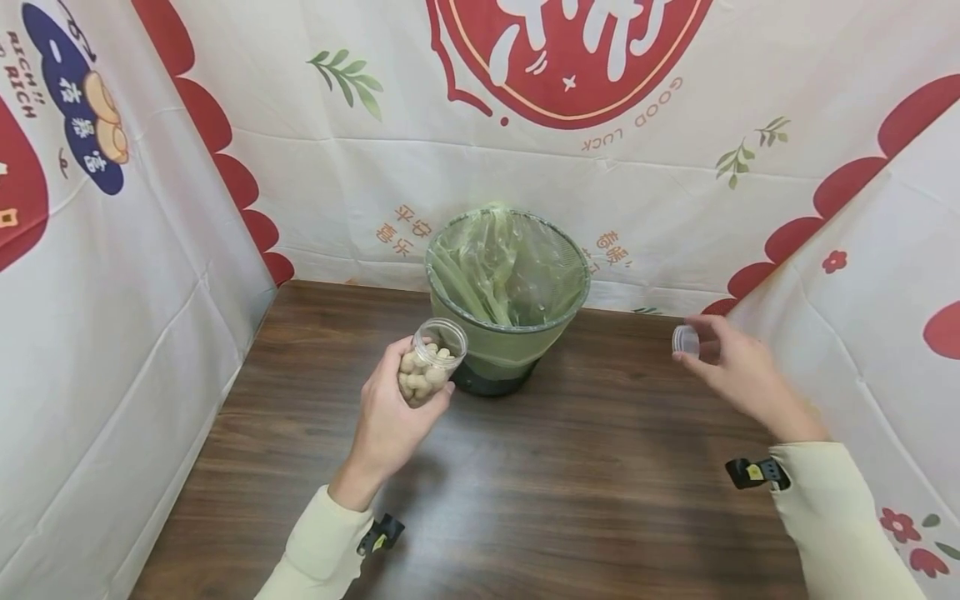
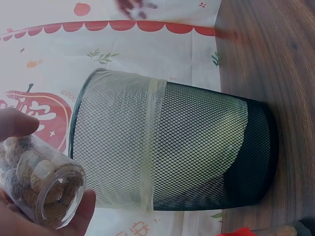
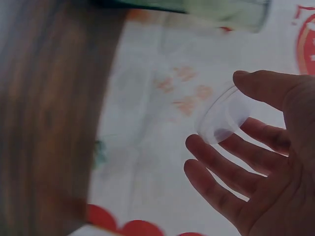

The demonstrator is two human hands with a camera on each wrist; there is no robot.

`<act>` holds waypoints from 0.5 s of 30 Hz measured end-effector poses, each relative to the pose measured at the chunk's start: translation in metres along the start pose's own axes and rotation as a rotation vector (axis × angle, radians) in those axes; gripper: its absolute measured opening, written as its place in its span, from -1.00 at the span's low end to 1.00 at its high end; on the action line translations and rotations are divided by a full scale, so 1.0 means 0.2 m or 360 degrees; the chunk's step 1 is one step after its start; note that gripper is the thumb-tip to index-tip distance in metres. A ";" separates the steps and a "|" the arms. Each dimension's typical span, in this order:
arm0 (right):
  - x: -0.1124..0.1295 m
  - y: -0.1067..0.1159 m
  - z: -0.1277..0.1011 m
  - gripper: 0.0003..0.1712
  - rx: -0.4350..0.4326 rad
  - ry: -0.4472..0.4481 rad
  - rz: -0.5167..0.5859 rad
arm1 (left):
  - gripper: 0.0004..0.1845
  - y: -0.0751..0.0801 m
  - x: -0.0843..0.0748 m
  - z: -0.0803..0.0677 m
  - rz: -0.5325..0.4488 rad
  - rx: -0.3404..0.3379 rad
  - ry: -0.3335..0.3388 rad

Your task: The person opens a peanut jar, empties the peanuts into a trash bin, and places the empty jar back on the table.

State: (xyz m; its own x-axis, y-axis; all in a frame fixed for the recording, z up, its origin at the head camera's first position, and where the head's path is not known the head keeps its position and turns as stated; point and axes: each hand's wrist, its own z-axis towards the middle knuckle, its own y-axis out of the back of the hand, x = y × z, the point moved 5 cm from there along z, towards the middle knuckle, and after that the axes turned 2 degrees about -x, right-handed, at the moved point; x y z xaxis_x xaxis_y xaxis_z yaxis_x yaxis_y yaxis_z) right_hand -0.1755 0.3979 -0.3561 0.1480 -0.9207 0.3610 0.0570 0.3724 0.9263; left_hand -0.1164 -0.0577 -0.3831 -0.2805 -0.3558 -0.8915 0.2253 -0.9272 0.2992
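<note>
A clear jar (image 1: 432,367) of pale, rounded pieces that look like peanuts in shells is gripped by my left hand (image 1: 393,421). Its mouth is uncovered and tips toward the upper right, just in front of the trash bin (image 1: 495,346). In the left wrist view, thumb and fingers wrap the jar (image 2: 42,182), base toward the camera. Off to the right, my right hand (image 1: 738,367) pinches a clear round lid (image 1: 686,342) between thumb and fingers. The right wrist view shows the see-through lid (image 3: 225,115) held at its edge, other fingers spread.
The mesh bin, lined with a pale green plastic bag (image 1: 487,267), stands at the back of the brown wooden table (image 1: 540,500). Printed white cloth (image 1: 360,175) hangs behind it and along both sides.
</note>
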 end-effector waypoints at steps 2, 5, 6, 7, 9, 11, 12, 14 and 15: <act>-0.07 -0.07 0.00 -0.24 0.0053 -0.0054 -0.0011 | -0.31 0.00 0.00 0.00 -0.0009 -0.0010 0.0009; -0.17 -0.16 -0.01 -0.25 0.0120 -0.0110 -0.0029 | -0.32 0.00 0.00 0.00 -0.0018 -0.0027 0.0010; -0.21 -0.19 -0.02 -0.26 0.0130 -0.0120 -0.0040 | -0.32 0.00 0.00 0.00 -0.0020 -0.0033 0.0008; -0.24 -0.22 -0.02 -0.27 0.0143 -0.0129 -0.0052 | -0.33 0.00 0.01 0.00 -0.0023 -0.0040 0.0005; -0.30 -0.27 -0.03 -0.28 0.0179 -0.0148 -0.0070 | -0.34 0.01 0.01 0.00 -0.0030 -0.0055 -0.0002; -0.35 -0.33 -0.05 -0.29 0.0229 -0.0159 -0.0087 | -0.35 0.01 0.01 0.01 -0.0039 -0.0069 -0.0009; -0.38 -0.36 -0.06 -0.29 0.0263 -0.0165 -0.0094 | -0.35 0.01 0.01 0.01 -0.0044 -0.0075 -0.0011; -0.43 -0.42 -0.08 -0.29 0.0342 -0.0189 -0.0107 | -0.35 0.01 0.01 0.01 -0.0049 -0.0084 -0.0013; -0.45 -0.46 -0.09 -0.30 0.0382 -0.0196 -0.0116 | -0.35 0.01 0.01 0.01 -0.0049 -0.0088 -0.0015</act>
State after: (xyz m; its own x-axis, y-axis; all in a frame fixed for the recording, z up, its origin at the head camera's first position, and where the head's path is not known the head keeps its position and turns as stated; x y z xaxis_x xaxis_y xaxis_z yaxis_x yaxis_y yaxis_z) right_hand -0.1758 0.4493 -0.4753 0.0303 -0.9568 0.2890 -0.1745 0.2797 0.9441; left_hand -0.1180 -0.0614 -0.3843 -0.2969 -0.3286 -0.8966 0.2673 -0.9300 0.2524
